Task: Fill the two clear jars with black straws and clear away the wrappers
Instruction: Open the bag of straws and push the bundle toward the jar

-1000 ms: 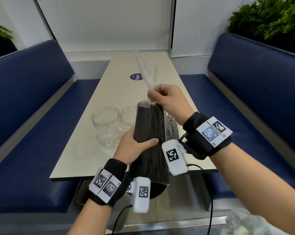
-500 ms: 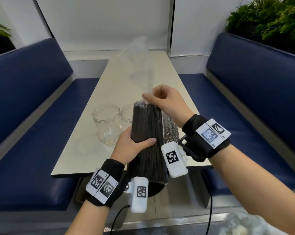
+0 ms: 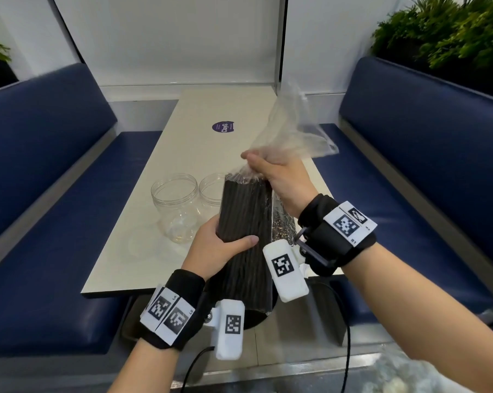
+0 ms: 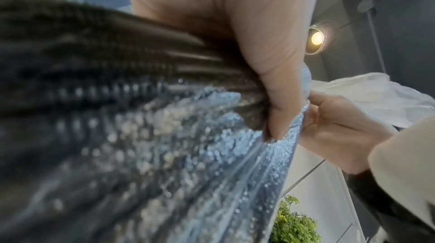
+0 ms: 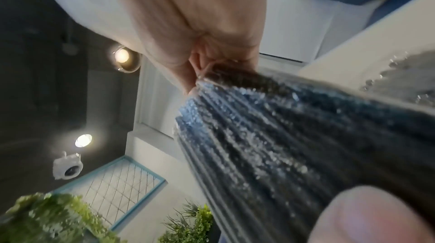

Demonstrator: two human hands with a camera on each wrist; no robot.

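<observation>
A thick bundle of black straws (image 3: pixel 246 222) in a clear plastic wrapper (image 3: pixel 292 134) stands upright above the table's near edge. My left hand (image 3: pixel 219 251) grips the bundle around its middle, thumb across the front. My right hand (image 3: pixel 279 177) pinches the loose wrapper at the bundle's top, and the plastic flares up and to the right. Two empty clear jars (image 3: pixel 176 205) (image 3: pixel 210 188) stand on the table just left of the bundle. The left wrist view shows the straws (image 4: pixel 141 116) close up and the right wrist view shows the wrapper (image 5: pixel 270 135) stretched over them.
The cream table (image 3: pixel 200 143) carries a round purple sticker (image 3: pixel 223 127) further back. Blue bench seats (image 3: pixel 41 171) (image 3: pixel 427 154) flank it on both sides. Crumpled clear plastic (image 3: pixel 410 375) lies at the lower right, below my right forearm.
The wrapper's loose top, first twisted thin and upright, has spread out and swung over to the right. My right hand has shifted slightly right at the bundle's top; the left hand keeps its grip.
</observation>
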